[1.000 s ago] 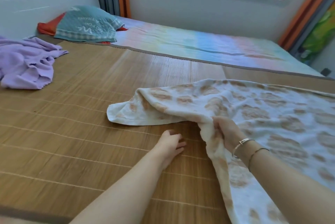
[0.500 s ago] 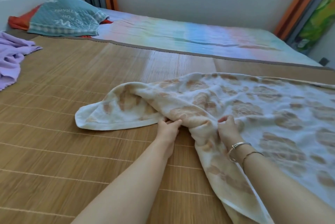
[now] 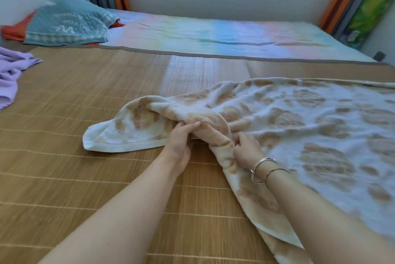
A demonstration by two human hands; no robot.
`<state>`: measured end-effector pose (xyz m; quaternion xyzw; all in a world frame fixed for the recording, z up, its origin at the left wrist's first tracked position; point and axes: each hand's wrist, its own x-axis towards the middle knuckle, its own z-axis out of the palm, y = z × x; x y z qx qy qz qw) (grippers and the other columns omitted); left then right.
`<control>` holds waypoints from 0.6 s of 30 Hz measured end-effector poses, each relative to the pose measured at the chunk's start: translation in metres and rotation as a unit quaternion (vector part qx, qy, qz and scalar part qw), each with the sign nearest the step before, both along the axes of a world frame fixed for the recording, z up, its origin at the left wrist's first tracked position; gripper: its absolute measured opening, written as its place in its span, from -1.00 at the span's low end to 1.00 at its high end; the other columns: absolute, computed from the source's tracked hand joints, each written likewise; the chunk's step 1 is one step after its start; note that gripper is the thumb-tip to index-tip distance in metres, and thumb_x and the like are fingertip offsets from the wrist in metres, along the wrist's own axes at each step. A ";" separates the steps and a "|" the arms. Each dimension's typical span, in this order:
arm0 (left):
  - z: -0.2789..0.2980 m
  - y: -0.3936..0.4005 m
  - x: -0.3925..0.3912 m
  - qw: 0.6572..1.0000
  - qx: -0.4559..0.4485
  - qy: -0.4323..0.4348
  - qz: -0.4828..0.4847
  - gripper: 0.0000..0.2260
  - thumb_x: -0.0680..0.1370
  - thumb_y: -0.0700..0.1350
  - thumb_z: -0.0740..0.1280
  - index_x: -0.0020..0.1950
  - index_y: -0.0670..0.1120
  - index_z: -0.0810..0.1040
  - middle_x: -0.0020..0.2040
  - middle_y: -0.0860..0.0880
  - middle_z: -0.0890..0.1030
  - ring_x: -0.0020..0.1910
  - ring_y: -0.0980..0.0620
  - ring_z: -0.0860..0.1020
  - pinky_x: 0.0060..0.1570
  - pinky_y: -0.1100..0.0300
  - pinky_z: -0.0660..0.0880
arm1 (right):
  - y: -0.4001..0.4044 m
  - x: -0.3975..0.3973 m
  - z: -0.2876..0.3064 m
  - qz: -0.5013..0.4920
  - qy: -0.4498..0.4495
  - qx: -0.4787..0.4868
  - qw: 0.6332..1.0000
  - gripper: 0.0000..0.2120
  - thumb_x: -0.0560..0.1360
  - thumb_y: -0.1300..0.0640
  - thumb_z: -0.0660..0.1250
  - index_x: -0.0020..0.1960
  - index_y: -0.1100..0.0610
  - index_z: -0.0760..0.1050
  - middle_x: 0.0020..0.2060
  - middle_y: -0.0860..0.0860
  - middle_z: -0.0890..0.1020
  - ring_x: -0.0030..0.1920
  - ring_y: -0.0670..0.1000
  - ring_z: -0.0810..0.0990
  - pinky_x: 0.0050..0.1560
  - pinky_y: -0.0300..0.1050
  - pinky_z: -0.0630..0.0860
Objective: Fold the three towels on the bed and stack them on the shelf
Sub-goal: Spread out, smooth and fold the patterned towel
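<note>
Both hands, left hand point(image 3: 178, 143) and right hand point(image 3: 248, 148), pinch the spotted towel point(image 3: 288, 118).

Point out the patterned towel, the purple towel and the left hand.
patterned towel point(image 3: 299, 118): head view, its spread middle.
purple towel point(image 3: 8, 75): head view, its bunched folds.
left hand point(image 3: 181, 137): head view, its back.

teal pillow point(image 3: 68, 23), upside-down white txt, "GO FOR" partly legible

Purple towel point(image 3: 10, 77) cut off, perhaps crumpled.
</note>
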<state>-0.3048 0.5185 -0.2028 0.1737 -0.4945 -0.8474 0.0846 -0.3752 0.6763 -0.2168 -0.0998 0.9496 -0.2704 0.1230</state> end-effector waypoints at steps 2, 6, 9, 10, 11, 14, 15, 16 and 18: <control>0.003 -0.004 0.008 0.999 -0.032 0.004 -0.037 -0.70 0.53 -0.27 0.19 0.22 -0.17 0.56 0.11 -0.08 0.63 0.15 -0.03 0.54 0.20 0.12 0.42 | -0.004 0.009 0.000 0.038 0.020 0.037 0.998 -0.94 0.53 0.23 0.10 -0.06 0.11 0.32 0.15 0.16 0.41 0.19 0.18 0.34 0.16 -0.02 0.32; 0.004 0.001 0.014 0.931 -0.343 -0.072 -0.100 -0.50 0.50 -0.41 0.08 0.38 -0.08 0.43 0.23 0.05 0.50 0.20 0.13 0.41 0.14 0.33 0.34 | 0.005 0.018 0.006 0.102 0.027 0.023 0.994 -0.89 0.50 0.25 0.14 -0.01 0.08 0.31 0.13 0.11 0.40 0.18 0.15 0.36 0.13 -0.10 0.29; -0.013 -0.003 0.005 0.854 -0.488 -0.117 -0.137 -0.47 0.46 -0.33 0.13 0.40 0.04 0.39 0.29 0.04 0.48 0.19 0.06 0.44 0.04 0.28 0.42 | 0.014 0.015 0.016 0.128 -0.029 0.005 0.991 -0.82 0.46 0.12 0.24 0.05 0.12 0.40 0.02 0.00 0.41 0.10 0.04 0.41 -0.08 -0.18 0.30; -0.019 -0.004 0.000 0.831 -0.520 -0.134 -0.143 -0.51 0.47 -0.25 0.16 0.38 0.05 0.39 0.30 0.01 0.48 0.23 -0.01 0.45 0.14 0.16 0.44 | 0.015 0.013 0.019 0.135 -0.047 0.006 0.990 -0.77 0.45 0.07 0.27 0.08 0.11 0.41 0.02 -0.01 0.40 0.07 0.01 0.40 -0.15 -0.21 0.29; -0.023 -0.004 -0.005 0.801 -0.559 -0.155 -0.149 -0.55 0.49 -0.18 0.20 0.38 0.04 0.39 0.31 -0.03 0.48 0.29 -0.08 0.42 0.24 0.04 0.42 | 0.015 0.011 0.020 0.142 -0.059 0.007 0.988 -0.73 0.45 0.02 0.29 0.09 0.09 0.40 0.02 -0.02 0.40 0.05 -0.01 0.40 -0.17 -0.22 0.29; -0.025 -0.002 -0.017 0.707 -0.672 -0.196 -0.100 -0.59 0.54 -0.12 0.27 0.40 -0.09 0.37 0.35 -0.12 0.41 0.38 -0.14 0.28 0.37 -0.05 0.27 | 0.012 0.005 0.013 0.148 -0.064 0.014 0.987 -0.71 0.51 -0.08 0.25 0.14 0.06 0.40 0.10 0.02 0.40 0.13 0.05 0.40 0.00 -0.13 0.32; -0.024 -0.002 -0.019 0.691 -0.695 -0.190 -0.064 -0.60 0.55 -0.14 0.26 0.38 -0.11 0.39 0.34 -0.13 0.41 0.38 -0.13 0.28 0.36 -0.03 0.26 | 0.011 0.001 0.010 0.145 -0.058 0.020 0.988 -0.72 0.54 -0.07 0.21 0.15 0.07 0.40 0.13 0.06 0.41 0.17 0.09 0.40 0.08 -0.09 0.33; -0.024 -0.002 -0.020 0.679 -0.712 -0.178 -0.033 -0.63 0.55 -0.16 0.26 0.35 -0.12 0.42 0.31 -0.14 0.44 0.35 -0.13 0.31 0.35 0.00 0.26 | 0.010 -0.002 0.006 0.140 -0.054 0.021 0.988 -0.73 0.56 -0.05 0.18 0.16 0.08 0.40 0.16 0.10 0.42 0.19 0.12 0.41 0.15 -0.05 0.33; -0.026 -0.005 -0.022 0.655 -0.739 -0.155 -0.013 -0.71 0.54 -0.20 0.26 0.26 -0.13 0.49 0.23 -0.14 0.52 0.27 -0.14 0.39 0.28 0.07 0.27 | 0.009 -0.008 0.000 0.123 -0.059 0.007 0.991 -0.76 0.57 -0.03 0.16 0.13 0.08 0.42 0.18 0.13 0.44 0.20 0.16 0.42 0.26 0.03 0.33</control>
